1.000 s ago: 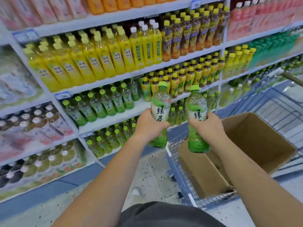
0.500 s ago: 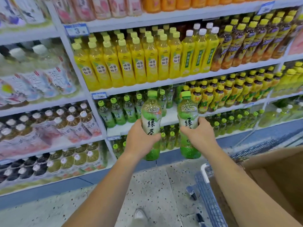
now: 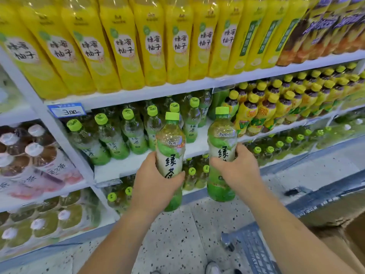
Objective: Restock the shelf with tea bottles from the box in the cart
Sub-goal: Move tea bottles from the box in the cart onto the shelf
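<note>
My left hand [image 3: 153, 184] grips one green tea bottle [image 3: 170, 147] upright by its label. A second green tea bottle [image 3: 221, 147] stands upright in my right hand [image 3: 236, 168]. Both have lime caps and are held just in front of the white middle shelf [image 3: 122, 167], where several matching green tea bottles [image 3: 110, 139] stand at the back and left. A bare strip of that shelf lies right behind the two held bottles. The cardboard box [image 3: 347, 242] and the blue cart [image 3: 254, 252] show at the lower right.
Tall yellow honey-citrus bottles [image 3: 122, 48] fill the shelf above. Yellow-capped bottles [image 3: 276, 103] crowd the shelf to the right. More green-capped bottles [image 3: 195, 175] sit on the lower shelf. White-capped bottles [image 3: 35, 153] fill the left bay. A white upright [image 3: 59, 135] divides the bays. Speckled floor [image 3: 173, 244] below.
I have moved closer to the shelves and turned left, away from the cart. Both hands have carried their bottles up to the middle shelf's front edge.
</note>
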